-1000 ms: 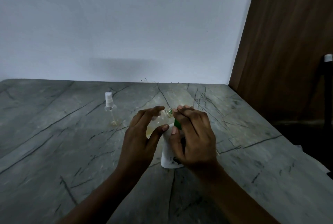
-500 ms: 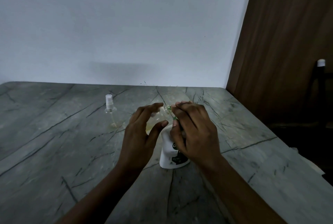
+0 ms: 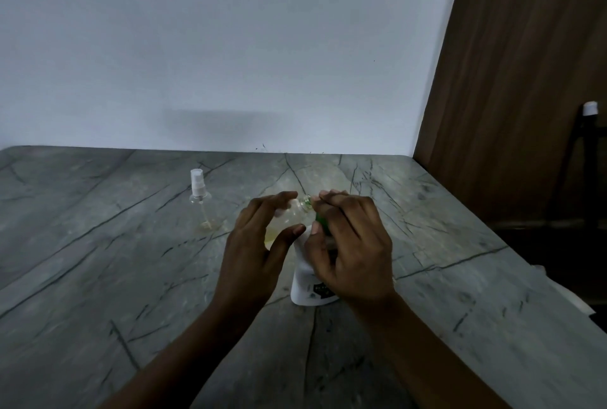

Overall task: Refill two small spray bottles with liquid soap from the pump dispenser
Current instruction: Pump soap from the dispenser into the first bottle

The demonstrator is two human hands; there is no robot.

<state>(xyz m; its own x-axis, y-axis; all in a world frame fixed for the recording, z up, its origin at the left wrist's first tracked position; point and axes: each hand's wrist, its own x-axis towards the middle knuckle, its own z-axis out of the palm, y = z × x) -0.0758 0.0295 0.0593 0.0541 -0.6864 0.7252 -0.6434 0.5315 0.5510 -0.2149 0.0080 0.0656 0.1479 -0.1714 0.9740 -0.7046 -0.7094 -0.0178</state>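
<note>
A white pump dispenser (image 3: 307, 287) with a green pump head (image 3: 321, 220) stands on the grey marble table (image 3: 98, 260) in front of me. My right hand (image 3: 351, 251) lies over the pump head, fingers curled round it. My left hand (image 3: 256, 251) holds a small clear spray bottle (image 3: 295, 214), tilted, with its open neck up against the green nozzle; yellowish liquid shows in it. A second small clear spray bottle (image 3: 199, 201) with a white sprayer cap stands upright further back on the left, apart from both hands.
A white wall runs behind the table, with a brown wooden panel (image 3: 509, 80) at the right. The table's right edge (image 3: 525, 270) drops off to a dark area with a dark chair frame (image 3: 588, 152).
Both hands stay on the dispenser and the small bottle. The camera has tilted up a little, so everything sits slightly lower in view.
</note>
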